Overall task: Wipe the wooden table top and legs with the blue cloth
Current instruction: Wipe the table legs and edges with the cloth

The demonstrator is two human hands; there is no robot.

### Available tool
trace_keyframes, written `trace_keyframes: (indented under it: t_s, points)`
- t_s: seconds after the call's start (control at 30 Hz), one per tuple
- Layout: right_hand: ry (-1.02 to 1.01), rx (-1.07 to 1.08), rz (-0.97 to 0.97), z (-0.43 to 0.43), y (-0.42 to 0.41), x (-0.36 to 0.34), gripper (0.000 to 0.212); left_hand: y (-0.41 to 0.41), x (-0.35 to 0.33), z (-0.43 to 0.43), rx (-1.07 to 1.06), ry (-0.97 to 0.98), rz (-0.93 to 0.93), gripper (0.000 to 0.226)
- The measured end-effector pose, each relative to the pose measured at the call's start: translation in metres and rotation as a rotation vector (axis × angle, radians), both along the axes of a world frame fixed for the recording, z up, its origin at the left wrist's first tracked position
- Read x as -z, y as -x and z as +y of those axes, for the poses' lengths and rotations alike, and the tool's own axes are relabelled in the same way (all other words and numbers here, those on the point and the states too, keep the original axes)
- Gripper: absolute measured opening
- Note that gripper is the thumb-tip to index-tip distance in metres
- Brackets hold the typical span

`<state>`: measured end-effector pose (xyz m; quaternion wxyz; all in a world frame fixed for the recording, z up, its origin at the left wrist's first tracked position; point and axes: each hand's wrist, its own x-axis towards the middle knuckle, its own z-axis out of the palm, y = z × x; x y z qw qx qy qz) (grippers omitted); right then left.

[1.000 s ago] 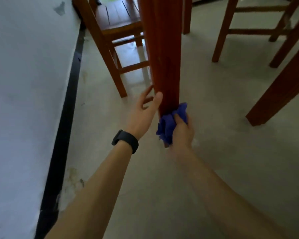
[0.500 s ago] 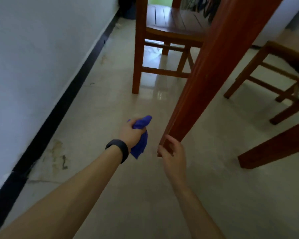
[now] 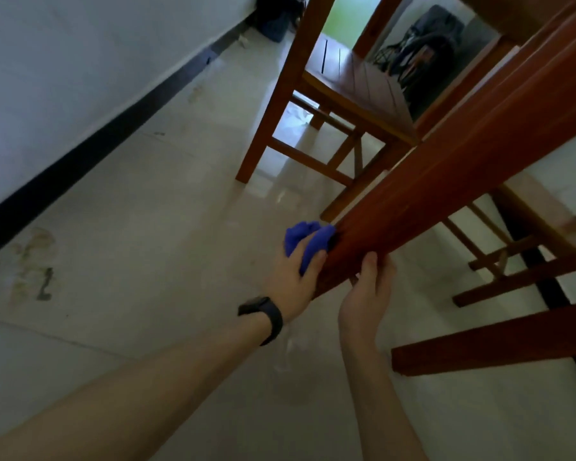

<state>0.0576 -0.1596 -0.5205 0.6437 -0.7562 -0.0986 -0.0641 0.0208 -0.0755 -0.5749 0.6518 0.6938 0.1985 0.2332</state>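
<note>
Low on the table leg (image 3: 446, 191), the left hand (image 3: 291, 281) grips the blue cloth (image 3: 308, 242) — bunched, pressed against wood. The right hand (image 3: 368, 294) curls round the leg's other side — bare.

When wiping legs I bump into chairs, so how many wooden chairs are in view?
2. The slatted-seat chair stands beyond the table leg; the right-hand chair is partly blurred and cropped. More may be hidden.

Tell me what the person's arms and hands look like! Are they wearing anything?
Both arms are bare: no sleeves show on the left forearm or the right forearm. The left hand and the right hand have no gloves, and I can see no rings. The only thing worn is a black band, like a watch or fitness tracker, round the left wrist.
</note>
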Motion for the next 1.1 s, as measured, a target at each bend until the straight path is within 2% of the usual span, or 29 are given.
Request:
trace_keyframes:
  t_s: [0.07,0.1,0.13,0.2,0.3,0.37,0.47,0.53,0.6,0.63,0.67,0.83,0.9,0.97,1.03,1.1]
  points:
    - [0.021,-0.018,0.008,0.000,0.002,0.003,0.026,0.017,0.044,0.025,0.169,0.078,0.378,0.045]
    - [0.034,-0.030,0.003,0.000,0.002,0.005,0.028,0.027,0.061,0.035,0.265,0.048,0.545,0.044]
    - [0.054,-0.039,-0.020,-0.002,0.001,0.006,0.031,0.034,0.072,0.043,0.314,0.000,0.635,0.041]
    - [0.095,-0.068,-0.060,0.001,0.000,0.010,0.041,0.037,0.078,0.060,0.171,0.020,0.617,0.035]
    - [0.118,-0.125,-0.045,0.002,0.004,0.020,0.052,0.019,0.059,0.075,-0.098,0.238,0.415,0.032]
    - [0.135,-0.144,-0.038,0.002,0.007,0.028,0.058,0.000,0.047,0.060,-0.098,0.297,0.329,0.048]
    - [0.133,-0.124,-0.017,0.002,0.005,0.042,0.066,-0.018,0.055,0.019,-0.013,0.172,0.312,0.054]
    - [0.158,-0.123,-0.024,0.004,0.002,0.047,0.067,-0.011,0.080,0.022,0.085,0.111,0.528,0.047]
    - [0.180,-0.140,-0.020,0.005,0.004,0.049,0.067,0.011,0.109,0.041,0.360,-0.084,0.876,0.037]
    - [0.184,-0.153,-0.021,0.005,0.004,0.050,0.067,0.023,0.123,0.050,0.430,-0.122,0.979,0.035]
    - [0.185,-0.156,-0.030,0.006,0.004,0.053,0.067,0.032,0.130,0.058,0.416,-0.110,1.005,0.037]
    - [0.181,-0.108,-0.039,0.010,0.002,0.061,0.067,0.009,0.129,0.081,-0.077,0.113,0.688,0.049]
    - [0.171,-0.105,-0.030,0.008,0.000,0.062,0.068,-0.009,0.125,0.068,-0.183,0.168,0.633,0.051]
    - [0.173,-0.114,-0.014,0.006,-0.001,0.063,0.066,-0.019,0.127,0.045,-0.090,0.187,0.668,0.050]
    - [0.187,-0.117,-0.006,0.005,0.000,0.063,0.064,-0.013,0.129,0.035,0.148,0.287,0.823,0.055]
    - [0.196,-0.122,0.004,0.003,0.000,0.062,0.061,0.000,0.135,0.051,0.369,0.267,1.012,0.045]
